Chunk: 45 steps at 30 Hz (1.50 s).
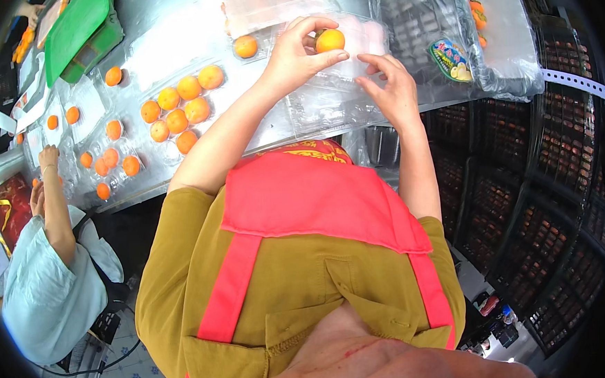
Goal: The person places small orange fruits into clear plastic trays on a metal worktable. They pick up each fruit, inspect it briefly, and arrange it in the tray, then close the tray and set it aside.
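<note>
Between the thumb and fingers of my left hand [299,54] is an orange persimmon [331,40], its dark green calyx turned toward the fingers. My right hand [392,87] is just to the right, fingers apart and nothing in them. Both hands are over clear plastic trays [323,107] on the metal table. One more persimmon [246,46] sits beyond my left wrist, beside a clear container [276,6]. To the left of my left forearm, several persimmons stand close together in a clear tray [206,126].
A large plastic bag [406,21] of clear trays lies right, with a printed label [450,60] on it. Black crates [509,176] are stacked at the right. At left are a green basket [83,41], loose persimmons [114,130], and a co-worker in a pale blue top [49,298].
</note>
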Each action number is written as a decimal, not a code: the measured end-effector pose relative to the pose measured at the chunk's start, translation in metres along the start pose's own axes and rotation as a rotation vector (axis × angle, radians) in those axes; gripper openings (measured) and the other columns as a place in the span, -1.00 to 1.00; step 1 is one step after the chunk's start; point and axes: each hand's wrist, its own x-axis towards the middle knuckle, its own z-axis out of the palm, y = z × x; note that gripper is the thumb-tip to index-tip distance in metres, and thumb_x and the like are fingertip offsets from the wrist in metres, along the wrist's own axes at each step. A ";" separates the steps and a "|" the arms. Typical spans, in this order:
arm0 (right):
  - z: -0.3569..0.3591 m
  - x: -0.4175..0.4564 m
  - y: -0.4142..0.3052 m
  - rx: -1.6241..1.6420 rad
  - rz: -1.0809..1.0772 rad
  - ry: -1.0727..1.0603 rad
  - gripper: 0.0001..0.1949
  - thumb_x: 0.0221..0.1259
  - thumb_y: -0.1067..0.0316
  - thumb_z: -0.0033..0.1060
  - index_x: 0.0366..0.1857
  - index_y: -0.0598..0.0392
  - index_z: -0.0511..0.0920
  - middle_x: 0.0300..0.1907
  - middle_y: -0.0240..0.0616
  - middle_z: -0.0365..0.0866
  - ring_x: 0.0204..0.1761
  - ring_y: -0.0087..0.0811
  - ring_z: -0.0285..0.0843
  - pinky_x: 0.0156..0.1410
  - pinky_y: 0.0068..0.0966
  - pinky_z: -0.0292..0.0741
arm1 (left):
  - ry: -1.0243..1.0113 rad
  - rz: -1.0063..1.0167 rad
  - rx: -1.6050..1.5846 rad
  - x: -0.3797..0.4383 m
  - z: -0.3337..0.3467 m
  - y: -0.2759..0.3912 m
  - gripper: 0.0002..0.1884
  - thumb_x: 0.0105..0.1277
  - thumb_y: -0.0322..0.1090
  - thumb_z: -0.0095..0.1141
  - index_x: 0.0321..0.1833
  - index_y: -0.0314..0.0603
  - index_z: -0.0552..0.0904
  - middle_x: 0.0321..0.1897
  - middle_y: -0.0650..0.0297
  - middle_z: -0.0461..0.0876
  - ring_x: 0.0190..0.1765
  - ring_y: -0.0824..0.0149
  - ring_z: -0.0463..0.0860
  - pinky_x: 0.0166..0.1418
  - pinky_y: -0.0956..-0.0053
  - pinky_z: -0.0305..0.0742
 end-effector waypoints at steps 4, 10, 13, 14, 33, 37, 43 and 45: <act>0.005 -0.005 0.009 0.021 -0.026 0.064 -0.65 -0.06 0.43 0.38 -0.09 -0.04 0.65 -0.33 -0.34 0.55 -0.15 -0.34 0.54 0.01 -0.43 0.46 | 0.036 -0.112 0.024 -0.008 -0.011 0.000 -0.64 0.18 -0.29 0.35 -0.01 -0.22 0.57 -0.18 0.25 0.61 -0.19 0.41 0.64 -0.14 0.53 0.59; 0.024 -0.014 0.034 0.327 0.164 0.210 -0.70 -0.01 0.50 0.31 -0.11 0.04 0.66 -0.27 -0.29 0.56 -0.10 -0.31 0.53 0.08 -0.39 0.45 | 0.087 -0.513 -0.059 -0.046 -0.072 0.013 -0.71 0.39 -0.15 0.01 -0.02 -0.19 0.58 -0.24 0.26 0.60 -0.31 0.47 0.58 -0.33 0.59 0.48; 0.027 -0.013 0.044 0.021 -0.068 0.401 -0.63 0.00 0.48 0.32 -0.02 0.07 0.61 -0.11 -0.21 0.57 0.03 -0.24 0.52 0.21 -0.37 0.40 | 0.041 -0.669 -0.152 -0.050 -0.081 0.010 -0.66 0.40 -0.08 -0.08 0.00 -0.17 0.57 -0.27 0.24 0.60 -0.34 0.43 0.58 -0.35 0.58 0.46; 0.027 -0.013 0.045 0.092 0.008 0.375 -0.58 0.01 0.47 0.33 0.04 0.09 0.58 -0.02 -0.17 0.55 0.10 -0.23 0.49 0.26 -0.36 0.37 | 0.015 -0.700 -0.222 -0.048 -0.085 0.006 -0.65 0.39 -0.07 -0.10 0.00 -0.16 0.57 -0.28 0.23 0.59 -0.34 0.41 0.58 -0.34 0.57 0.47; -0.004 -0.068 0.093 0.901 0.164 0.231 -0.39 0.07 0.55 0.28 0.29 0.30 0.33 0.33 -0.10 0.35 0.39 -0.26 0.27 0.48 -0.33 0.17 | -0.396 -0.590 -0.241 -0.092 -0.056 0.051 -0.46 0.25 -0.13 -0.04 0.26 -0.24 0.50 0.12 0.18 0.59 -0.15 0.36 0.67 -0.15 0.56 0.54; -0.004 -0.095 0.102 0.925 0.208 0.187 -0.35 0.11 0.58 0.15 0.38 0.27 0.22 0.39 0.00 0.23 0.45 -0.20 0.16 0.51 -0.30 0.11 | -0.537 -0.609 -0.295 -0.110 -0.044 0.036 -0.60 0.29 -0.23 0.00 0.14 -0.24 0.59 0.11 0.22 0.59 0.29 0.33 0.43 0.43 0.39 0.18; -0.004 -0.091 0.096 1.088 0.372 0.141 -0.32 0.12 0.52 0.21 0.39 0.26 0.20 0.32 -0.03 0.32 0.31 -0.34 0.33 0.35 -0.47 0.29 | -0.435 -0.674 -0.314 -0.116 -0.050 0.031 -0.67 0.29 -0.27 -0.02 0.07 -0.20 0.57 0.03 0.22 0.60 0.18 0.38 0.48 0.33 0.46 0.28; -0.005 -0.089 0.093 1.093 0.439 0.115 -0.32 0.13 0.52 0.21 0.39 0.26 0.19 0.28 -0.06 0.38 0.23 -0.38 0.42 0.27 -0.51 0.37 | -0.357 -0.785 -0.450 -0.121 -0.055 0.024 -0.69 0.30 -0.23 0.01 0.05 -0.18 0.50 -0.12 0.12 0.66 -0.04 0.34 0.64 0.04 0.43 0.53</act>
